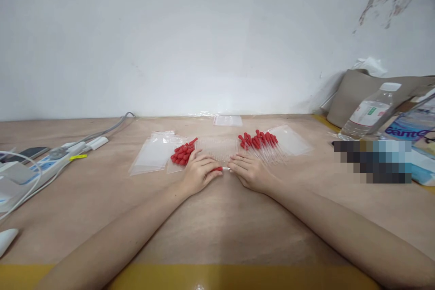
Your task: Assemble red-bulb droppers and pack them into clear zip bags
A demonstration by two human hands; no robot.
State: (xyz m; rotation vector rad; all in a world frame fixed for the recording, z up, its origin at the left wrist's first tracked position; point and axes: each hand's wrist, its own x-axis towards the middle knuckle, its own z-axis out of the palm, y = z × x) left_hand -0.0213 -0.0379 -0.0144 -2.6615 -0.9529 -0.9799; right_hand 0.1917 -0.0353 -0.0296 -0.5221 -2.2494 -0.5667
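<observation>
Both hands lie palm down on the wooden worktop (217, 226), close together near its middle. The left hand (200, 173) rests with fingers loosely curled, and a single red-capped dropper (220, 169) lies at its fingertips; it seems pinched there, though the view is too small to be sure. The right hand (250, 171) lies flat with fingers extended toward that dropper's clear end, holding nothing that shows. Just behind the left hand sits a pile of red-capped droppers (182, 153) beside a stack of clear bags (152, 156). Behind the right hand another dropper pile (260, 141) fans out. A water bottle (369, 112) stands far right; a power strip (57, 163) lies far left.
</observation>
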